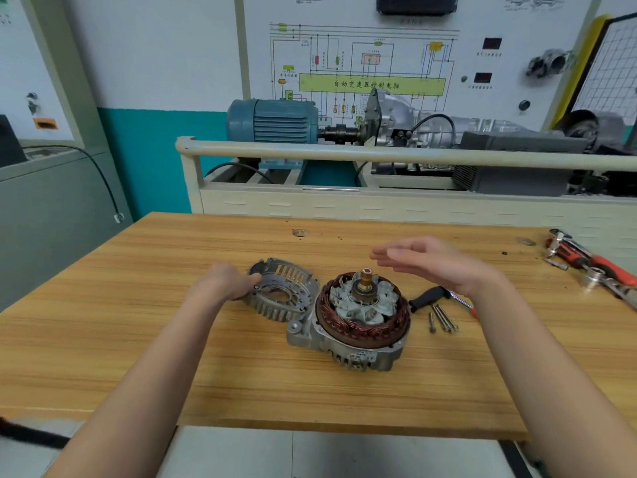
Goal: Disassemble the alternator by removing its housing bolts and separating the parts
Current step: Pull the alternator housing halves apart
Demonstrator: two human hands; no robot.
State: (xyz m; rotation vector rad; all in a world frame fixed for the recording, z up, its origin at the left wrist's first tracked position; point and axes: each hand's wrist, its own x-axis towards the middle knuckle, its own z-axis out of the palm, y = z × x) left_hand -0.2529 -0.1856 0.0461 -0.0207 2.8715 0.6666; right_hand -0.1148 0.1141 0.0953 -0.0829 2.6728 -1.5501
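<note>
left hand (225, 281) grips rear housing (282, 294), mid-frame; right hand (431, 262) hovers flat, fingers straight. careless lift could snag stator windings (362, 327).

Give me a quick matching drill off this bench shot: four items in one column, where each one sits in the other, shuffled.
Items
1. rear cover
2. housing bolts
3. stator windings
4. red-handled wrench

Places
A. far right edge of the table
B. lying loose on the wood, right of the alternator body
C. ringed inside the front housing, around the shaft
D. off the alternator, on the wood, under the left hand

Pairs: 1-D, 2-B, 3-C, 4-A
</note>
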